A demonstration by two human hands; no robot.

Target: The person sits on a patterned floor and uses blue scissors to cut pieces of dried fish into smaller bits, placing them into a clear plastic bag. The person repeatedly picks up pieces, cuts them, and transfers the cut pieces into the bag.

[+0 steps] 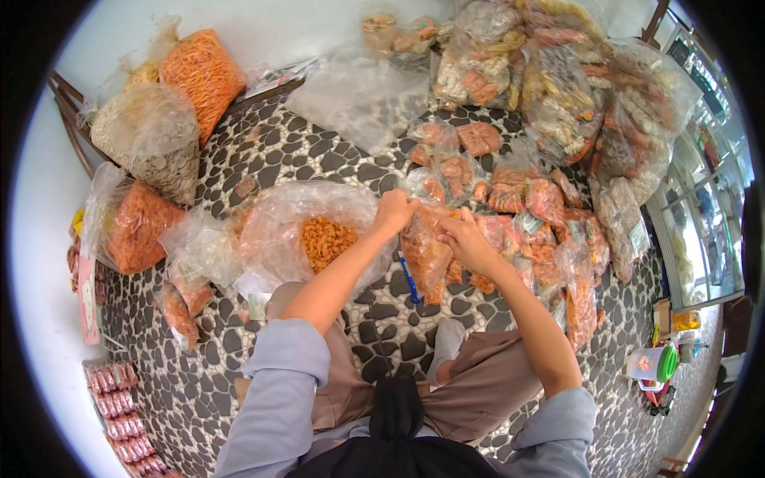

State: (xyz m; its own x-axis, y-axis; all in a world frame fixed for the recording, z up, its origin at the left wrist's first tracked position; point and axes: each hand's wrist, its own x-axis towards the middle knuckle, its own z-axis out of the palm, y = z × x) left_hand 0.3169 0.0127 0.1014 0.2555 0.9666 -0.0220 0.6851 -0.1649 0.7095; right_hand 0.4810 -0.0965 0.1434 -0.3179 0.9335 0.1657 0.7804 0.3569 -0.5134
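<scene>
My left hand [397, 211] grips the top edge of a clear plastic bag of orange-brown snacks [426, 248], fingers closed. At the same bag's upper right, my right hand [464, 236] pinches the plastic near its mouth. The bag hangs or leans above the pebble-patterned floor; whether its base touches is unclear. Beside its lower left lies a blue tool or pen-like object [410, 281]. Left of my hands, a large open plastic bag [269, 221] holds a heap of orange-brown crisp pieces [326, 244].
Filled small bags [544, 203] lie piled to the right. Large sacks of packed snacks [565, 89] stand behind, near a glass cabinet [705, 179]. An orange snack sack [203, 74] and a reddish one [143, 227] stand left. A green-lidded container [654, 364] is at far right.
</scene>
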